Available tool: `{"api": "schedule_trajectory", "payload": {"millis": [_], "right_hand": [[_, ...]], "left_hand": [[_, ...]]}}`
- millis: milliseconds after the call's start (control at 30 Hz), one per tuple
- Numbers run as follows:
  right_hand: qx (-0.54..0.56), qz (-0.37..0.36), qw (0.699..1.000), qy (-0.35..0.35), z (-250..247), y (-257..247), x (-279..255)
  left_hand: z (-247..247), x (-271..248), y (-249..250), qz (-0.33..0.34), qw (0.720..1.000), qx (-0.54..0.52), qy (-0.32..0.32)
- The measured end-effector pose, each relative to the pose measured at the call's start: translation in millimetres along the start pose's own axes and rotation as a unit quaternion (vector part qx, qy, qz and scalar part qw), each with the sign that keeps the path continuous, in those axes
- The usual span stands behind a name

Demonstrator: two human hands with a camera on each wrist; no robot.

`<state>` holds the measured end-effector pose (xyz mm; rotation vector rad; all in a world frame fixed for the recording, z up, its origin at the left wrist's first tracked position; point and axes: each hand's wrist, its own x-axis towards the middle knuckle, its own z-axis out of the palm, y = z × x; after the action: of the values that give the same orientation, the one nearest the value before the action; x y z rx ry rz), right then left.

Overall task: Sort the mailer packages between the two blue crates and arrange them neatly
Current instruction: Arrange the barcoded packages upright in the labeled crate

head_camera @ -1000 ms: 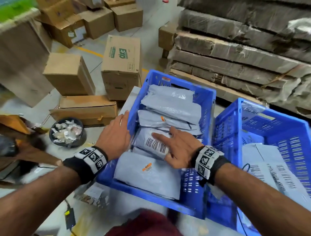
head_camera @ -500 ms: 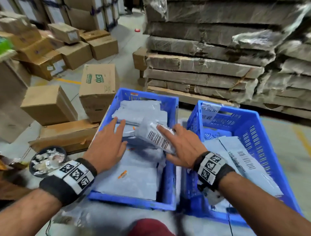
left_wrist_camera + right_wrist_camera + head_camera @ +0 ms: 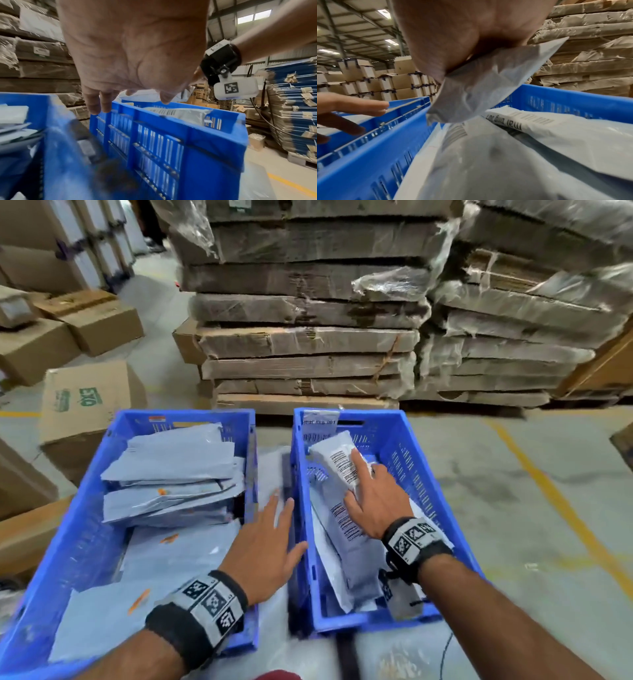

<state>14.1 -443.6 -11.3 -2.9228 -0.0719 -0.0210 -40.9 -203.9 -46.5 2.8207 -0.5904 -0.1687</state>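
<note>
Head view: the right hand holds a small white mailer over the right crate, so I'd lay it flat w/ barcode up next to the grey ones. L wrist view: the left hand is spread wide over the gap, holding nothing. R wrist view: thumb & fingers pinch the mailer just above the packs in the crate.

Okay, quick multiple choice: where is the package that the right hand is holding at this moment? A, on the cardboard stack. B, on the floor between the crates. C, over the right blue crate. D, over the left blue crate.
C: the right hand grips the barcoded mailer above the right blue crate.
</note>
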Motion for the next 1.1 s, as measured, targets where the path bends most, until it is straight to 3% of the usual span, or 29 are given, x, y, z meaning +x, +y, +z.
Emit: {"api": "schedule_trajectory", "payload": {"millis": [133, 267, 367, 567, 667, 767, 867, 967, 1100], "right_hand": [[-0.005, 0.028, 0.999, -0.033, 19.0, 20.6, 1.7], [-0.010, 0.014, 0.996, -0.090, 38.7, 33.6, 4.1], [-0.022, 0.009, 0.995, -0.101, 44.3, 39.4, 6.2], [-0.026, 0.020, 0.996, -0.084, 36.8, 51.4, 15.8], [-0.026, -0.024, 0.998, -0.044, 27.3, 45.7, 11.6], [-0.004, -0.066, 0.998, -0.012, 16.0, 29.3, 6.4], [0.021, -0.106, 0.994, 0.001, 9.5, 5.8, 7.9], [0.033, -0.158, 0.987, 0.012, 3.2, -24.1, 15.7], [0.053, -0.244, 0.968, -0.009, 2.9, -73.3, 22.2]], "left_hand": [[24.6, 9.6, 28.5, -0.015, 0.998, -0.005, -0.056], [36.3, 14.1, 39.3, -0.033, 0.998, 0.000, -0.051], [39.2, 15.8, 42.6, -0.043, 0.995, 0.023, -0.088], [45.7, 19.3, 47.3, -0.042, 0.996, 0.047, -0.060], [44.4, 21.0, 50.3, -0.048, 0.998, 0.031, -0.032], [30.4, 21.3, 55.4, -0.054, 0.997, 0.045, -0.044], [8.5, 18.7, 49.7, -0.047, 0.998, 0.034, -0.005], [-15.0, 8.5, 20.2, -0.070, 0.997, 0.011, 0.016], [-40.2, -24.7, -57.5, -0.174, 0.985, 0.009, 0.020]]}}
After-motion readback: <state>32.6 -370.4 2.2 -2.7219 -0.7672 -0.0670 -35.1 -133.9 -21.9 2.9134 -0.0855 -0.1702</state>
